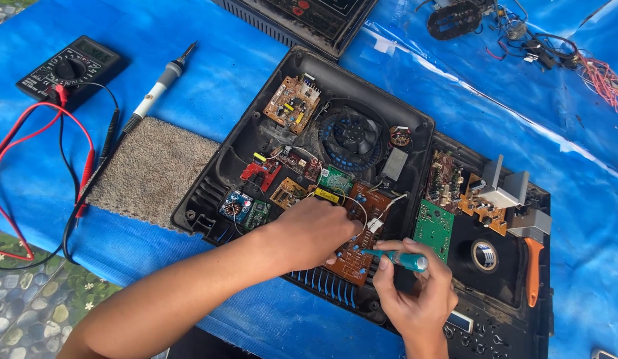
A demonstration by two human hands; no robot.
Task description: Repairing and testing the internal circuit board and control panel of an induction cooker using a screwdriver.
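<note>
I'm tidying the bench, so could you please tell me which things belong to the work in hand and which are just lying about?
In use:
left hand on the brown circuit board
right hand holding the teal screwdriver
open black casing

Lying about:
multimeter
soldering iron
carpet scrap
tape roll
orange-handled tool

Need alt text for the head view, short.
Two bare hands work on a brown circuit board inside an opened black appliance casing: left hand steadies the board, right hand holds a teal-handled screwdriver. A multimeter and soldering iron lie on blue sheeting.
</note>
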